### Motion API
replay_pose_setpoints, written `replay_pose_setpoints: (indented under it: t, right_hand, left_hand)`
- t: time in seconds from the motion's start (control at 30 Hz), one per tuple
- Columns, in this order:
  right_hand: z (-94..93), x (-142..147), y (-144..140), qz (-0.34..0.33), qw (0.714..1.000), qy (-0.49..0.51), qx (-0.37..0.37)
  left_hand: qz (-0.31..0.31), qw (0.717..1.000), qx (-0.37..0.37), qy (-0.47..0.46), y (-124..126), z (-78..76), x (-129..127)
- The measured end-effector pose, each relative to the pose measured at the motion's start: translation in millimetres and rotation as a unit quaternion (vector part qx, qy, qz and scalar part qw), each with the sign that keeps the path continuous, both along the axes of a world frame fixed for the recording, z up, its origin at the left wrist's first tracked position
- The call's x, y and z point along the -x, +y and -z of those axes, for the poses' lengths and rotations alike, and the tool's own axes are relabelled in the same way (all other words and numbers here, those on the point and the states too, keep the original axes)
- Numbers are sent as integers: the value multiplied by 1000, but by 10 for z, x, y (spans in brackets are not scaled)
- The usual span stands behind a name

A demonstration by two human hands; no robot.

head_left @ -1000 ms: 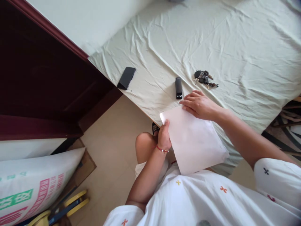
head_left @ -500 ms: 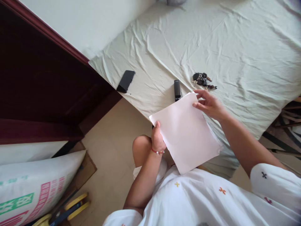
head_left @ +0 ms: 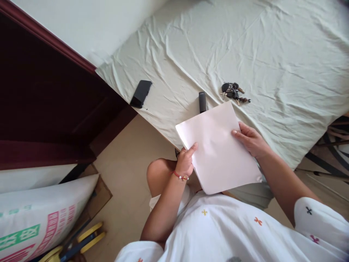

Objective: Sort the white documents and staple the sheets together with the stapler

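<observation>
Paper sheet (head_left: 218, 145) pinched by left hand (head_left: 187, 160) & right hand (head_left: 252, 140) over bed (head_left: 272, 54) edge. Might crease if grip tightens, or bump stapler (head_left: 202, 102) underneath.

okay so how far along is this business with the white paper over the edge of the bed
Done: the white sheets of paper are gathered into one stack, edges roughly squared. In hand: the left hand grips the stack's left edge and the right hand its right edge, above the pale green bedsheet. Left: the black stapler lies untouched beyond the stack, beside the bunch of keys.
</observation>
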State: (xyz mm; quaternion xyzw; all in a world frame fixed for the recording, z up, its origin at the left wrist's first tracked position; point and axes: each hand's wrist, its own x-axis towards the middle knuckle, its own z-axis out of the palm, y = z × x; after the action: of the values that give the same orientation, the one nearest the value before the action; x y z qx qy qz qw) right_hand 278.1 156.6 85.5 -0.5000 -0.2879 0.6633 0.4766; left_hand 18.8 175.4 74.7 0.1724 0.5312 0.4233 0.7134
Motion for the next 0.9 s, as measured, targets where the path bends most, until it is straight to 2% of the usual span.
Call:
replay_pose_setpoints:
  t: [0.1, 0.17, 0.23, 0.3, 0.37, 0.47, 0.57, 0.67, 0.77, 0.9]
  right_hand:
    - [-14, 38, -26, -2, 1000, 23, 18]
    - [-13, 51, -65, -30, 997, 31, 65]
    - [-11, 47, -108, -63, 991, 22, 114]
    - [-24, 24, -129, -66, 990, -1, 123]
    - [-76, -18, -104, -40, 995, -33, 81]
    - [-247, -86, 26, 3, 995, -97, -27]
    - [-470, -120, 205, 29, 977, -150, -150]
    - [-591, -110, 350, 22, 960, -166, -226]
    - [-525, -75, 435, -35, 955, -162, -246]
    - [-347, -45, 467, -96, 951, -161, -245]
  left_hand:
    - [-51, 999, 12, -11, 3, 21, 14]
    - [-71, 997, -1, -17, 12, 32, 19]
    - [-68, 997, -20, -23, 11, 24, 26]
    - [-33, 998, -39, -32, 2, -9, 40]
    - [32, 997, -60, -41, -2, -55, 60]
    - [111, 987, -119, -16, 38, -119, 95]
    - [106, 969, -219, 54, 148, -166, 137]
    - [77, 936, -320, 126, 289, -196, 182]
    - [103, 911, -352, 189, 386, -170, 209]
    - [135, 912, -314, 227, 388, -49, 265]
